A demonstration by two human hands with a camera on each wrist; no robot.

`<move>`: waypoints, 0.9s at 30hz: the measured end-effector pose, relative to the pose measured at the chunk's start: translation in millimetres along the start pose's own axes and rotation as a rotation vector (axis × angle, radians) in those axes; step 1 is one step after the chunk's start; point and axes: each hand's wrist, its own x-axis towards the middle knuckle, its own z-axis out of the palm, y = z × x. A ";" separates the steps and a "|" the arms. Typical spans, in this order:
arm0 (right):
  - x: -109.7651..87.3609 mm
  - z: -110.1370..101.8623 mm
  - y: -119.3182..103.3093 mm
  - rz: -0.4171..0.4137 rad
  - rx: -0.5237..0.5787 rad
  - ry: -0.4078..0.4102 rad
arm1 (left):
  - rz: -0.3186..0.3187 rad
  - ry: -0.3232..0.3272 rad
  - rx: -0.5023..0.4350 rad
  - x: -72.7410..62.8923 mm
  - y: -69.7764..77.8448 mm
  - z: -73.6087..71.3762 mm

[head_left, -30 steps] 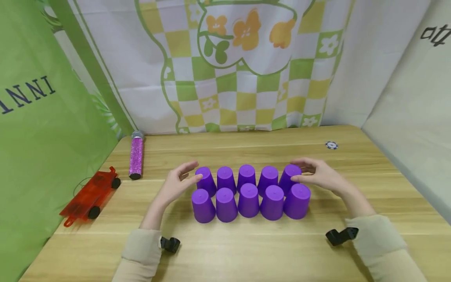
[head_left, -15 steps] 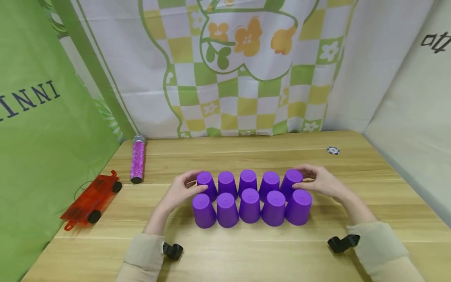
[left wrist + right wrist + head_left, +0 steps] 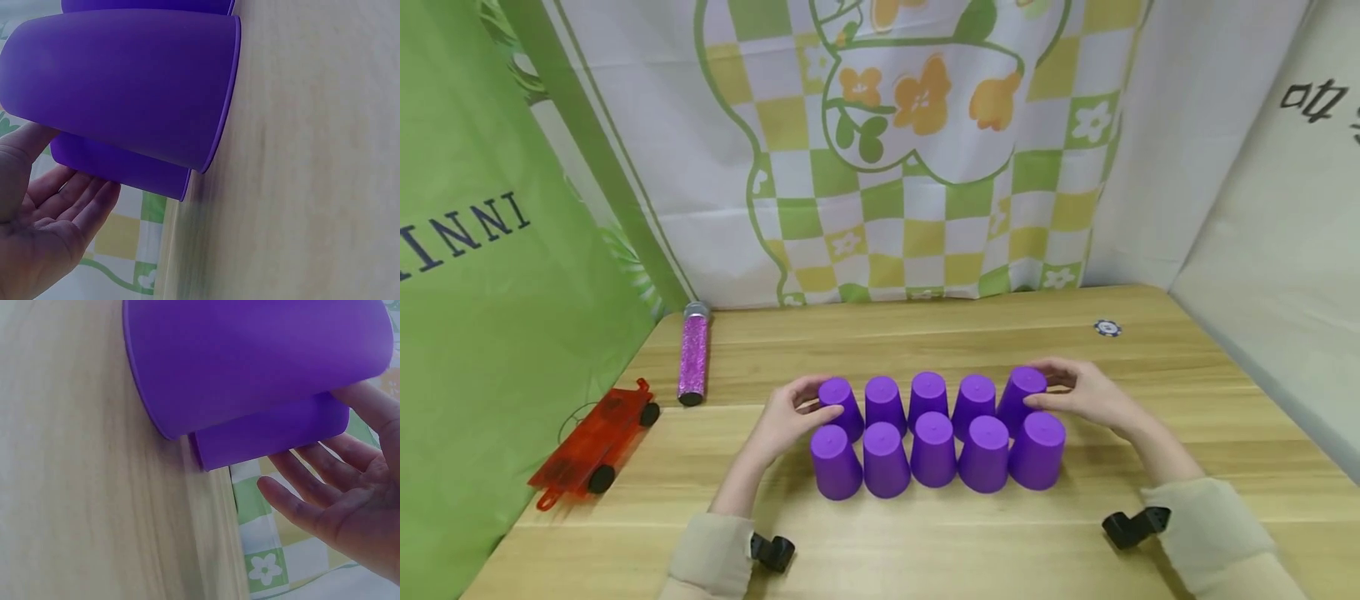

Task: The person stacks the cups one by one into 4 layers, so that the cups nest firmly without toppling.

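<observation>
Several purple plastic cups stand upside down on the wooden table in two rows, a back row and a front row [image 3: 934, 454]. At the left end of the back row, my left hand [image 3: 786, 417] holds the end cup [image 3: 842, 407] between its thumb in front and its fingers behind. Mirroring it, my right hand [image 3: 1090, 395] has thumb and fingers round the cup [image 3: 1021, 396] at the right end. In both wrist views, a front-row cup [image 3: 125, 81] partly hides the held one. The right little finger [image 3: 284, 497] stands free of the cup.
To the left lie a red toy car chassis [image 3: 598, 442] with black wheels and a glittery pink microphone [image 3: 694, 354]. A poker chip [image 3: 1107, 327] lies at the back right. Printed cloth [image 3: 925, 225] hangs behind the wooden table [image 3: 925, 550].
My left hand has moved right and closed round the left end cup. The right hand has stayed by its cup. The whole head view has shifted slightly, putting the table lower.
</observation>
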 end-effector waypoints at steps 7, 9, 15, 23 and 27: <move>-1.8 -6.6 -3.6 0.070 -0.042 0.057 | -0.016 0.013 0.013 -2.8 -1.2 -0.8; 0.8 -7.9 -3.0 0.085 -0.047 0.079 | -0.017 0.016 0.009 -4.2 -1.2 -1.2; 15.7 -15.9 -2.5 0.086 -0.079 0.116 | -0.003 0.026 0.010 -2.5 -0.3 -0.9; 39.7 -27.2 -11.7 0.043 -0.135 0.096 | 0.003 0.019 0.039 2.1 -2.3 -1.4; 54.2 -29.6 -16.6 0.005 -0.154 0.075 | 0.009 0.021 0.045 1.0 -2.0 -2.1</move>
